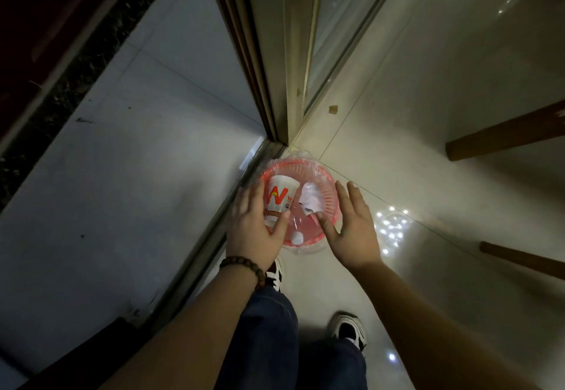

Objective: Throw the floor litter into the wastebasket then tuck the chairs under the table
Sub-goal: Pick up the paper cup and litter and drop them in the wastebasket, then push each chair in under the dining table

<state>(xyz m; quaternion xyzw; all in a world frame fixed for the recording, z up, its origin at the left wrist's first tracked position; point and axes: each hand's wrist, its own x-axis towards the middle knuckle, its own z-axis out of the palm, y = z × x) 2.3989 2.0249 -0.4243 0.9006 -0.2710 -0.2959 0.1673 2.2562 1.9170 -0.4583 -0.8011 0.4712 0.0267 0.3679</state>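
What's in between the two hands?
In the head view, the red wastebasket sits between the left hand and the right hand. Over it are a paper cup and crumpled white paper.

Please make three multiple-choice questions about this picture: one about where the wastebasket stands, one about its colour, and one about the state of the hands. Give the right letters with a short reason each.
1. Where does the wastebasket stand?
A. on the floor beside the sliding door track
B. on a table
C. on a chair seat

2. What colour is the wastebasket?
A. blue
B. red-pink
C. black

3. How are the hands?
A. both clenched into fists
B. both in pockets
C. both with fingers extended above the basket

Answers:
1 A: it sits on the tiles at the end of the door track.
2 B: its ribbed rim is red-pink, under a clear liner.
3 C: the left hand is at the paper cup, the right hand near the crumpled paper, neither curled round anything.
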